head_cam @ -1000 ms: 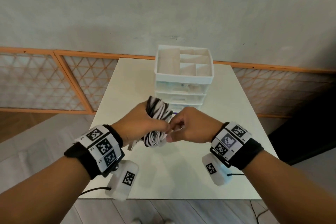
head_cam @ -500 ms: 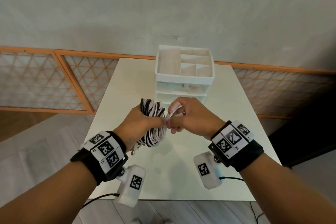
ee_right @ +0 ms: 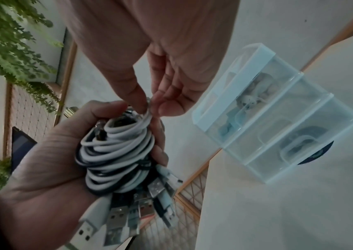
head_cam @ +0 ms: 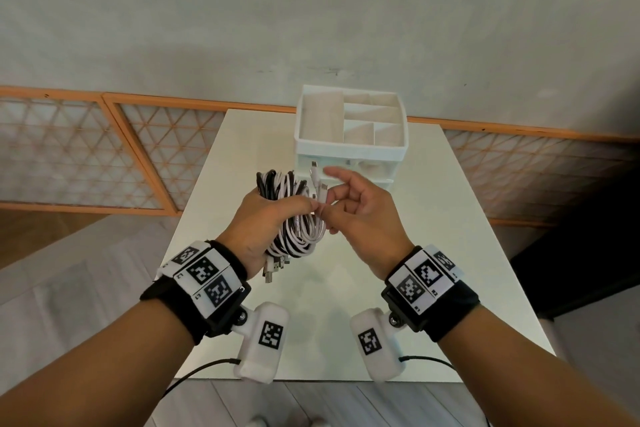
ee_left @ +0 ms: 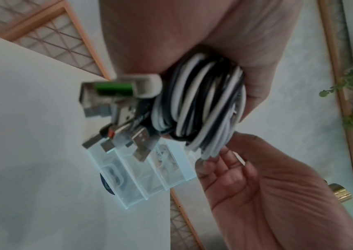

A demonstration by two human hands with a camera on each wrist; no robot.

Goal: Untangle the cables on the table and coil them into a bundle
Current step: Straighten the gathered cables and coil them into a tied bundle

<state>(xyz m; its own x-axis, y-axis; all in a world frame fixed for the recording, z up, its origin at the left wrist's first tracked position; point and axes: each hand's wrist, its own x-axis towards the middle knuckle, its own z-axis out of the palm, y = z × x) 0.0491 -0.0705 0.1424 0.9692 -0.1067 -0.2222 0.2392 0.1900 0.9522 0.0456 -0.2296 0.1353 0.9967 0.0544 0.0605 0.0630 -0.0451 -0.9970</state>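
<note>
I see my left hand (head_cam: 266,222) wrapped round a coiled bundle of black and white cables (head_cam: 294,239), held up above the tabletop (head_cam: 450,218) near its middle. The fingers curl over the front of the coil and the thumb closes on it from the side; in the right wrist view the same hand (ee_right: 43,169) cups the loops (ee_right: 115,152) in its palm. A cluster of USB plugs (head_cam: 275,267) hangs out of the bottom of the bundle by my left wrist; the left wrist view shows them close up (ee_left: 115,115), one with a green insert, though blurred.

My right hand (head_cam: 363,218) is just beside the bundle on its right. Its thumb and forefinger pinch a white strand at the coil's edge, seen most plainly in the right wrist view (ee_right: 167,81), while the other fingers are loosely spread. Two small white connector ends (head_cam: 318,184) stick up between the hands, at the top right of the coil.

Behind the hands, at the far edge of the tabletop, stands a white drawer organiser (head_cam: 349,146) with open compartments on top and clear drawers below. In the wrist views I can make out objects inside the drawers, but not what they are. A lattice panel with an orange wooden frame (head_cam: 104,156) runs along the wall behind.
</note>
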